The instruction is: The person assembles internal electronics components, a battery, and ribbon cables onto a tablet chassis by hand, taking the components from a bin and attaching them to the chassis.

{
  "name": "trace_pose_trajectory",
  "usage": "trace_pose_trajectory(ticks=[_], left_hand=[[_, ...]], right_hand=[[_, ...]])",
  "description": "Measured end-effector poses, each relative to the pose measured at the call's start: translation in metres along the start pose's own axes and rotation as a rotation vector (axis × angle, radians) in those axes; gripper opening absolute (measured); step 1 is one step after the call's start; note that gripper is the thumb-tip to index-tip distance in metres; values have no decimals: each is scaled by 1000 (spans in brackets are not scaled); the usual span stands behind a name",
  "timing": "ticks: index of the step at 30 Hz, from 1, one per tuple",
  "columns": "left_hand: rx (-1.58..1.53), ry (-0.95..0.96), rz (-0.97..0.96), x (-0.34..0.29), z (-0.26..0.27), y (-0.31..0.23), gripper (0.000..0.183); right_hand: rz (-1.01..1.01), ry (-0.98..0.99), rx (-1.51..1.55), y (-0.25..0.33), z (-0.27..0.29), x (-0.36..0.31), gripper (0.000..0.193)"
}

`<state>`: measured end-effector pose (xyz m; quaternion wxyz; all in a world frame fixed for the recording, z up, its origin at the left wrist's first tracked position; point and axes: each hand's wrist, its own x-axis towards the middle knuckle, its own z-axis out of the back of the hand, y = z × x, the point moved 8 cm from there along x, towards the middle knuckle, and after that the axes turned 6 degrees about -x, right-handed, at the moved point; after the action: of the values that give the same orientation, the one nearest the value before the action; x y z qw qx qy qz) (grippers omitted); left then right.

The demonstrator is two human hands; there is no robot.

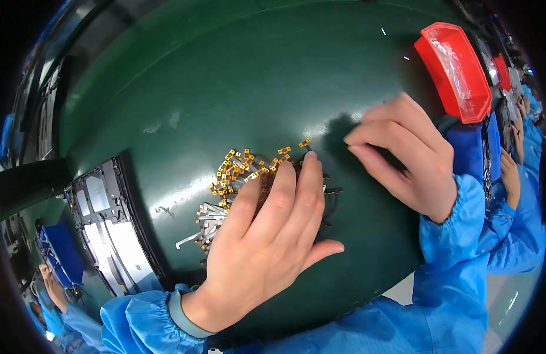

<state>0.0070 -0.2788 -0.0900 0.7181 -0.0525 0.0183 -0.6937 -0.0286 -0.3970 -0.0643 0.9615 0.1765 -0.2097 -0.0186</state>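
A heap of small flex cables (230, 172) with orange-gold ends and grey strips lies on the green table. My left hand (258, 236) rests palm down over it, fingers stretched out and thumb apart, and hides much of the heap. Close to the left fingertips, one small cable (304, 143) lies at the heap's far edge. To the right of the heap, my right hand (411, 156) hovers above the table. Its thumb and index finger come together in a pinch; anything between them is too small or hidden to make out.
A red bin (433, 72) with clear plastic inside stands at the far right, near a blue bin (463, 144). At left lies a black-framed device panel (131, 242) with silver plates. Co-workers in blue sleeves sit at both sides. Two white slivers (384, 31) lie at the far side.
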Motion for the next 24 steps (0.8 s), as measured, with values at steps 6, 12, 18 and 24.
trace_pose_trajectory(ticks=[6,12,18,24], left_hand=[[16,-21,-16,-1,1,-2,65],[-14,-34,-13,-4,-2,7,64],[2,-41,-19,-4,1,7,63],[22,-47,-30,-5,-2,6,65]], right_hand=[[137,66,67,5,-28,21,19],[178,93,49,7,-37,22,20],[344,68,-147,24,-27,16,26],[108,190,-128,18,-16,18,27]])
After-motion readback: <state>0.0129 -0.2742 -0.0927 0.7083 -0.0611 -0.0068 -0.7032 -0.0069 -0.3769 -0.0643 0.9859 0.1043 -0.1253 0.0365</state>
